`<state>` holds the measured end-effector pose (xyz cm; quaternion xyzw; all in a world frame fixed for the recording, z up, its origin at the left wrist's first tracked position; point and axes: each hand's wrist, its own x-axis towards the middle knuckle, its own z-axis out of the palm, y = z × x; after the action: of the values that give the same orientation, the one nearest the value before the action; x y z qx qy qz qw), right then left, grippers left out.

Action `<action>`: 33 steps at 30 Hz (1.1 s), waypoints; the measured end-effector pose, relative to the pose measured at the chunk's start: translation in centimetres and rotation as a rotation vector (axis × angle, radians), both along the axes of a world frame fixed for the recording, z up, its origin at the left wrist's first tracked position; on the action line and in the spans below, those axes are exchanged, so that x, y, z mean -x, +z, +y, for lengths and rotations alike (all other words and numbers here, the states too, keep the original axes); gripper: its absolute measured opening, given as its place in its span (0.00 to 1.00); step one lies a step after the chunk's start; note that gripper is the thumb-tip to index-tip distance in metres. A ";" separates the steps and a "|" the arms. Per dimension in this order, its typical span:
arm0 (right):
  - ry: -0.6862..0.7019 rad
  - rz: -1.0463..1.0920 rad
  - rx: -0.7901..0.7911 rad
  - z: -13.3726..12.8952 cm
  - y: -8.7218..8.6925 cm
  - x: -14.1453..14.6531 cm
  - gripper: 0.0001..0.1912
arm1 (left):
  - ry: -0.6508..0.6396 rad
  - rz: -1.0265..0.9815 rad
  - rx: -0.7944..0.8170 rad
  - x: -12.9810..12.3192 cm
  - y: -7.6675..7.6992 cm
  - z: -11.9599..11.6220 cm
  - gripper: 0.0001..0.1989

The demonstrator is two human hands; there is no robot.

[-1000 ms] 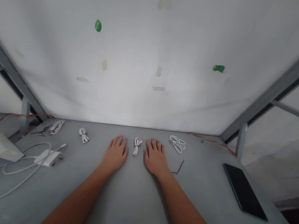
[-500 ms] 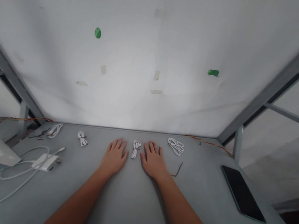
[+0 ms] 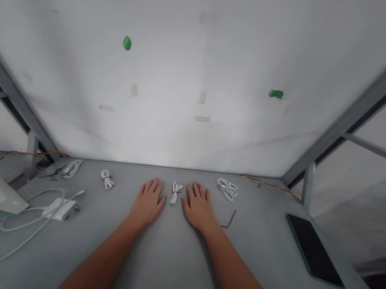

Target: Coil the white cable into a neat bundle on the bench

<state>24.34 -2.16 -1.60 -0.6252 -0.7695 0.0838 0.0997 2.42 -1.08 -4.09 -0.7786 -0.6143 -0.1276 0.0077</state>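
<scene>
hands lie flat and open on the grey surface (image 3: 166,258), holding nothing: left hand (image 3: 148,202), right hand (image 3: 199,208). between them, near the far edge, sits a small white cable bundle tied with a dark band (image 3: 175,192), its long axis pointing away from the person, about equally close to both hands.

A small white cable bundle (image 3: 176,192), tied round its middle with a dark band, lay flat on the grey table (image 3: 166,258). It sat between the left hand (image 3: 148,201), at its 8 o'clock, and the right hand (image 3: 198,207), at its 4 o'clock; both rested flat, palms down, just beside it.
</scene>
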 end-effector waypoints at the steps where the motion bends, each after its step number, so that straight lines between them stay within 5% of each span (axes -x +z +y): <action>1: 0.000 0.001 0.001 0.0 0.0 0.0 0.33 | -0.001 -0.001 0.002 0.0 0.0 0.0 0.29; 33: -0.002 -0.001 -0.006 0.1 -0.5 0.1 0.33 | 0.004 -0.028 -0.018 -0.1 0.3 0.0 0.27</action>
<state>24.24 -2.10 -2.10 -0.6257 -0.7692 0.0811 0.1010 2.50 -1.10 -3.83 -0.7755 -0.6146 -0.1442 0.0064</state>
